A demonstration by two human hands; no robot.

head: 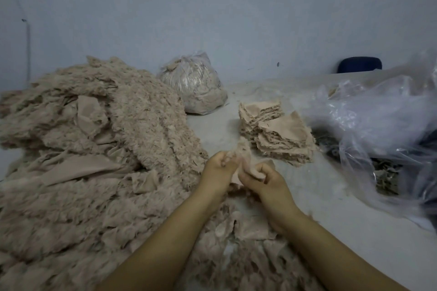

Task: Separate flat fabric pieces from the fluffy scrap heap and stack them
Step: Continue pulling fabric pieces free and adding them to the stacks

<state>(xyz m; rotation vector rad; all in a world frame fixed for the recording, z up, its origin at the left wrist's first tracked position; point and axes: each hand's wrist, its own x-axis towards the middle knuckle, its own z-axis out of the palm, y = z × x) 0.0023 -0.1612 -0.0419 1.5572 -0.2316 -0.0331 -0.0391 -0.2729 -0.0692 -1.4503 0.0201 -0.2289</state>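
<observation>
Your left hand (218,168) and right hand (264,179) both pinch one small beige fuzzy-edged fabric piece (243,156) just above the fluffy beige scrap heap (94,149), with the stack of flat beige squares (281,134) nearer your right

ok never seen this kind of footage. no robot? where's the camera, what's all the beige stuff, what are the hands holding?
No robot: a person works bare-handed, filmed by one wide-angle camera on their head looking down. The left hand and right hand both grip one small fluffy fabric piece. Left lies the big fluffy scrap heap. Beyond the hands sit two stacks of flat pieces on the grey table. At the back stands a tied clear bag of scraps; crumpled clear plastic bags lie on the right.
</observation>
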